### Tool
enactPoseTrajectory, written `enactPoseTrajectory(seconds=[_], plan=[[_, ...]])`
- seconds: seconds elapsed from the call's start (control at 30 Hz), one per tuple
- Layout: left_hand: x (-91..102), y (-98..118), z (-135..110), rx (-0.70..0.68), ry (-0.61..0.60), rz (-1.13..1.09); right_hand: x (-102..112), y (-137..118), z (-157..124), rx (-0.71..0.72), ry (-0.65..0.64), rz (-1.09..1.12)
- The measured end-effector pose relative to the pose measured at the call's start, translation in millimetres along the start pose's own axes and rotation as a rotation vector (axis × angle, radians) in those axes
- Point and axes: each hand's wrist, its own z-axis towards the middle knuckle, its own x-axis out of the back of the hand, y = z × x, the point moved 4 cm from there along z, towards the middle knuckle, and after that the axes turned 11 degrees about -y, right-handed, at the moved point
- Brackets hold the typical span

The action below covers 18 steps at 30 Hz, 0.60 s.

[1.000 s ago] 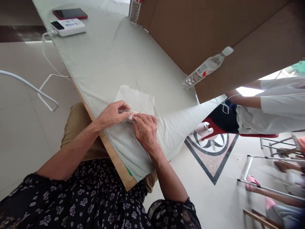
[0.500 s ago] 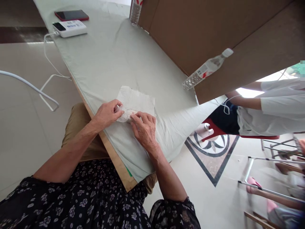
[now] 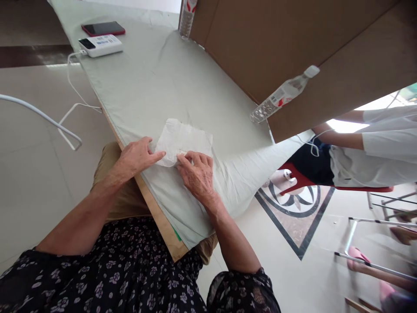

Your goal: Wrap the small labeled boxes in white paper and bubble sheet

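A thin, creased white tissue [image 3: 187,135] lies spread on the cloth-covered table near its front corner. My left hand [image 3: 138,155] is at the tissue's left edge, fingers apart and thumb stretched toward the tissue. Nothing shows between its fingers. My right hand [image 3: 196,174] rests on the near part of the tissue, thumb and forefinger pinched on it. A small pale raised bit shows at those fingertips, too small to make out. The right palm and curled fingers hide the tissue's near right edge.
Tall brown cardboard [image 3: 276,48] stands on the table, with a clear plastic bottle [image 3: 282,96] by its near end and another bottle [image 3: 186,21] farther back. A phone [image 3: 103,28] and white cabled device [image 3: 101,46] lie far left. A person in a white sleeve [image 3: 381,141] sits right.
My left hand has let go of the tissue's near left part and drawn back left, its fingers opening. My right hand stays pinched in almost the same spot. The view has shifted slightly.
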Motion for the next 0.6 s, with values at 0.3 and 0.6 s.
enactPoseTrajectory(seconds=[0.3,0.6], plan=[[-11.4,11,15,-0.046,-0.011,-0.164,7,-4,3,0.026,-0.038,-0.102],[-10.2,34,7,-0.148,0.033,-0.347,11,-6,9,0.055,-0.028,-0.163]])
